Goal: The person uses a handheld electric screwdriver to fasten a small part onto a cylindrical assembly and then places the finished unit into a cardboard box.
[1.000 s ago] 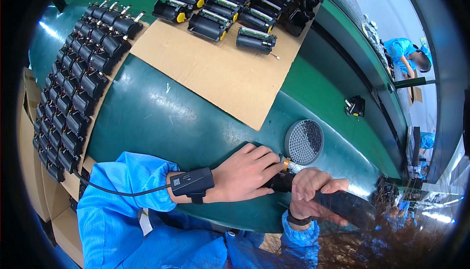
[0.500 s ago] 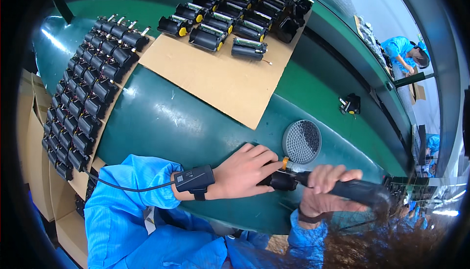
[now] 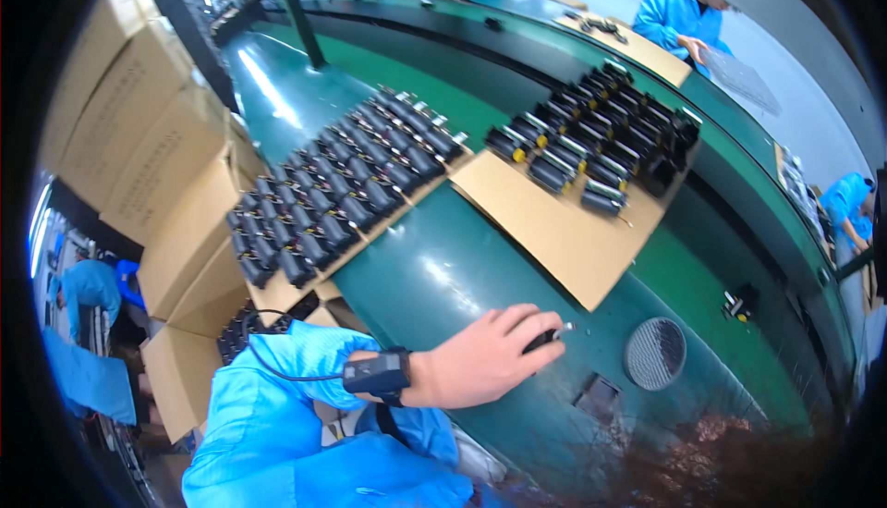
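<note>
My left hand (image 3: 490, 355) hovers over the green table (image 3: 420, 272), its fingers closed round a small black part (image 3: 545, 339) with a shiny metal tip. Most of that part is hidden under the fingers. To the right of the hand, a dark square piece (image 3: 599, 395) lies on the tabletop, blurred. Beyond it is a round grey dish (image 3: 655, 354) with a dimpled inside. Out of sight is my right hand; dark hair blurs the lower right of the picture.
Rows of black motor-like parts (image 3: 337, 189) cover a cardboard sheet at the left. Black assemblies with yellow ends (image 3: 601, 143) stand on another cardboard sheet (image 3: 554, 240). A single black assembly (image 3: 739, 303) lies far right. Open cartons (image 3: 176, 268) stand left; co-workers (image 3: 679, 18) sit beyond.
My view has swung left. My left hand has come away from the spot by the dish, with the black part in it. My right hand, with its black handheld tool, has gone out of view.
</note>
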Available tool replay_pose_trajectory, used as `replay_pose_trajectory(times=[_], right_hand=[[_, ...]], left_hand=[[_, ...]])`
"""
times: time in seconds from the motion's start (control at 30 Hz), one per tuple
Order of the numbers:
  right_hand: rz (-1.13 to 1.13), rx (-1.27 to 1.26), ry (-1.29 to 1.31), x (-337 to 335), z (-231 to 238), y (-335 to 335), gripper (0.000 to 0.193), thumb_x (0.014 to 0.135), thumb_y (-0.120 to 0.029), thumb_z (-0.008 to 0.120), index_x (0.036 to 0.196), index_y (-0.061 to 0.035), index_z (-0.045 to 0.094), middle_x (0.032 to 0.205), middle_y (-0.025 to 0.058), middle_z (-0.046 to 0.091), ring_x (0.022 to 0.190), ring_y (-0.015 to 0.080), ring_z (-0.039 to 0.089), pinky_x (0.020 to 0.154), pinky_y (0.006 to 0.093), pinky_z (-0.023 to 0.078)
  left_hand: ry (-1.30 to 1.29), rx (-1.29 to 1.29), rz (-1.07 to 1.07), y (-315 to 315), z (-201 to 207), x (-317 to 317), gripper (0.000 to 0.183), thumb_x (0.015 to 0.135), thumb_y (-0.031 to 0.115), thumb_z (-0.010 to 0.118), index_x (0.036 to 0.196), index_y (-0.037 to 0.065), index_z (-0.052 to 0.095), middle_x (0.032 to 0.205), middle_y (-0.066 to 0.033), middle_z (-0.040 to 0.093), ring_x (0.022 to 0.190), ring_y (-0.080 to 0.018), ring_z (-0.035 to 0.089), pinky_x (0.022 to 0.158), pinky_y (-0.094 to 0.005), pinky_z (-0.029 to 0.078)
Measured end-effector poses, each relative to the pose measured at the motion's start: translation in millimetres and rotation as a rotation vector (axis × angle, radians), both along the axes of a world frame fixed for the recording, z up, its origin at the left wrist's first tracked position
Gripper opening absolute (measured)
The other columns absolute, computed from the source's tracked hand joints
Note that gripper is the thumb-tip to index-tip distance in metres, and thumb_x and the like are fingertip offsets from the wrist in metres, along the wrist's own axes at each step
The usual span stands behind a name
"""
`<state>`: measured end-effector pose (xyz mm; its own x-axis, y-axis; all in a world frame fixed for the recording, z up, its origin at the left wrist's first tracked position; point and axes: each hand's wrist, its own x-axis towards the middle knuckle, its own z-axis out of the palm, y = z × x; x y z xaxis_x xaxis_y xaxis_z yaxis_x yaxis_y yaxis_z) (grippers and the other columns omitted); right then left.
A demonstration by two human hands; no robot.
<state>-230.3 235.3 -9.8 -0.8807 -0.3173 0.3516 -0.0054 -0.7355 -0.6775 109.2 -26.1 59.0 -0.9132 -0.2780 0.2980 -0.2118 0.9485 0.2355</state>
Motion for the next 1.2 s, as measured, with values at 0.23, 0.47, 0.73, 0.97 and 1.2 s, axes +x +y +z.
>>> replay_pose_trajectory(times=[0.23, 0.47, 0.73, 0.97, 1.2], right_hand=[[0.323, -0.028, 0.222, -87.1, -77.5, 36.0, 0.059, 0.1, -0.062, 0.064, 0.104, -0.0026, 0.059, 0.067, 0.0079, 0.055, 0.051, 0.0167, 0.052, 0.046, 0.0328, 0.041], [0.434, -0.016, 0.106, 5.6, 26.2, -15.2, 0.047, 0.107, -0.052, 0.055, 0.107, -0.0056, 0.061, 0.094, 0.0071, 0.062, 0.087, 0.0227, 0.061, 0.081, 0.0447, 0.055], [0.451, 0.023, 0.106, 2.0, 20.7, -23.2, 0.047, 0.107, -0.052, 0.055, 0.106, -0.0054, 0.061, 0.094, 0.0073, 0.062, 0.087, 0.0227, 0.061, 0.081, 0.0444, 0.054], [0.487, 0.034, 0.118, 0.0, 22.2, -28.4, 0.048, 0.107, -0.053, 0.055, 0.106, -0.0052, 0.061, 0.094, 0.0076, 0.063, 0.087, 0.0227, 0.061, 0.081, 0.0441, 0.054], [0.502, 0.033, 0.132, -1.8, 21.9, -30.0, 0.049, 0.107, -0.053, 0.055, 0.105, -0.0051, 0.062, 0.094, 0.0078, 0.063, 0.086, 0.0228, 0.061, 0.081, 0.0438, 0.054]], left_hand=[[-0.156, 0.153, -0.125, 32.7, -27.3, 6.0, 0.054, 0.09, 0.005, 0.062, 0.143, 0.01, 0.054, 0.155, -0.0203, 0.038, 0.145, -0.0421, 0.04, 0.111, -0.051, 0.046], [0.206, 0.536, 0.134, 30.2, 22.4, 87.4, 0.068, 0.082, 0.002, 0.075, 0.146, 0.009, 0.054, 0.153, -0.0221, 0.04, 0.145, -0.0423, 0.04, 0.117, -0.0503, 0.039], [0.665, 0.279, 1.115, 36.3, 26.9, 278.6, 0.065, 0.073, 0.0, 0.081, 0.136, 0.005, 0.061, 0.136, -0.0147, 0.053, 0.13, -0.0331, 0.055, 0.114, -0.0434, 0.043], [0.129, 0.097, 1.04, 16.0, -1.6, 317.9, 0.073, 0.075, 0.001, 0.082, 0.144, 0.007, 0.056, 0.139, -0.0183, 0.053, 0.133, -0.0406, 0.052, 0.116, -0.0462, 0.043], [0.073, -0.171, 0.988, -8.0, -10.0, 311.4, 0.083, 0.076, 0.014, 0.086, 0.15, 0.007, 0.051, 0.144, -0.016, 0.052, 0.136, -0.0388, 0.049, 0.116, -0.049, 0.039]])
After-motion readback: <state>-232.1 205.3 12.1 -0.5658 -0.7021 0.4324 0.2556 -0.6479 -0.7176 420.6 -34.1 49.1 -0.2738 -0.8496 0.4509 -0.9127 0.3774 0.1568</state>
